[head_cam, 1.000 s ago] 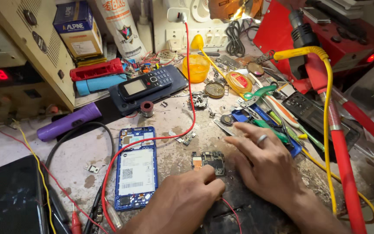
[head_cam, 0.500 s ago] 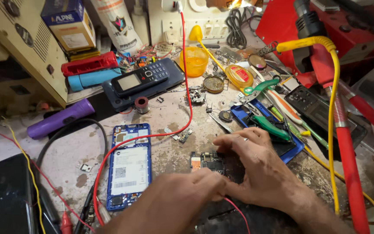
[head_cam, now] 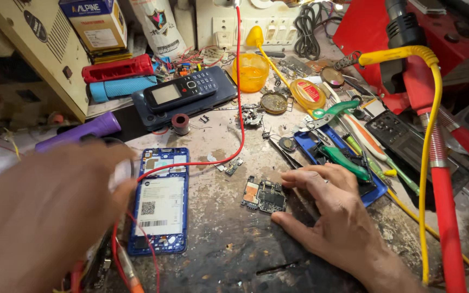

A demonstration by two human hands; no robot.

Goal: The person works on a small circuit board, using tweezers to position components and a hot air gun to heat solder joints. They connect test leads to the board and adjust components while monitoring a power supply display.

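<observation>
Beside circuit board [head_cam: 264,195], right hand [head_cam: 327,209] (left hand [head_cam: 44,211] now lifted away)

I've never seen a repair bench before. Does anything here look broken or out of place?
Yes. A blue phone lies opened, its back cover off and insides showing, with a red wire trailing across it. Its small circuit board lies loose on the scarred bench, beside the right hand. The left hand is blurred.

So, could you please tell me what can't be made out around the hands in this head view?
- Left hand: motion-blurred, so its grip is unreadable; it hides the bench and wires beneath.
- Opened blue phone: its left edge is partly covered by that hand.
- Small circuit board: parts too small to identify.
- Right hand: wrist cut off by the bottom edge.
</observation>
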